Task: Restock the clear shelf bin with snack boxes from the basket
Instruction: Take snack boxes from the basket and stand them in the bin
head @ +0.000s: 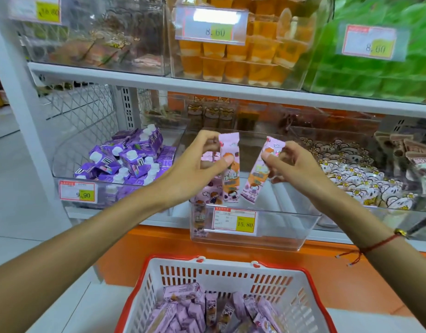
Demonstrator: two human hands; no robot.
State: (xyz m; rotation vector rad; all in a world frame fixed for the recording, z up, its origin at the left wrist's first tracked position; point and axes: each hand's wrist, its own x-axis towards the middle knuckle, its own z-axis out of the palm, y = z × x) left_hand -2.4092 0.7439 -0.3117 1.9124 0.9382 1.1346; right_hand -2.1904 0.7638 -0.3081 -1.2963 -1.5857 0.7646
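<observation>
My left hand (202,162) pinches a pink and orange snack box (230,174) by its upper part, upright over the clear shelf bin (267,234). My right hand (288,164) pinches a second box (260,174) of the same kind, tilted, just to the right. Both boxes hang above the bin's open top. Two or three more boxes (208,191) stand inside the bin at its left end. Below, a white basket with a red rim (300,296) holds several purple-pink snack boxes (183,316).
A bin of purple cartons (125,159) sits to the left, a bin of white wrapped sweets (360,179) to the right. The shelf above (231,88) carries bins of orange jelly cups (243,56) and green packs (375,75). A price tag (234,221) fronts the middle bin.
</observation>
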